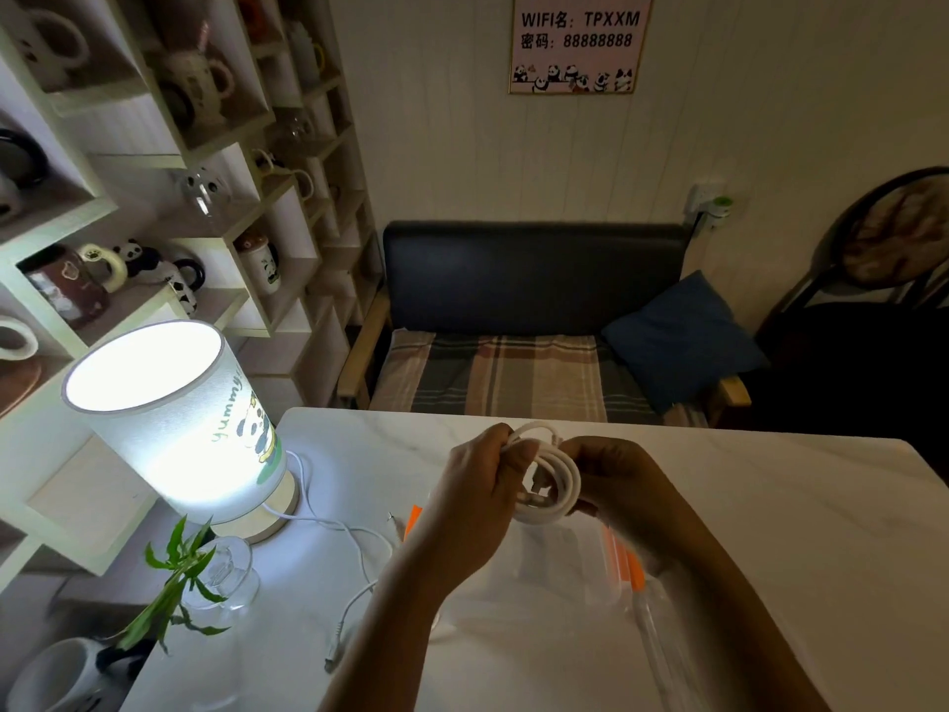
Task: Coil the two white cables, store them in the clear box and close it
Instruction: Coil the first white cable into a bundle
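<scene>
A white cable [557, 480] is wound into a small round coil and held above the table between both hands. My left hand [480, 485] grips the coil's left side, with a loop sticking out above the fingers. My right hand [616, 480] pinches its right side. Under the hands stands the clear box [570, 562] with orange latches, open, partly hidden by my arms. Its clear lid [662, 644] lies to the right. A second white cable [359, 593] trails loose across the table at the left, its plug end near the table's front.
A lit panda lamp [174, 429] stands at the table's left, with a glass vase holding a green plant [221, 578] in front of it. The white marble table [796, 531] ends at a sofa beyond. Shelves of mugs line the left wall.
</scene>
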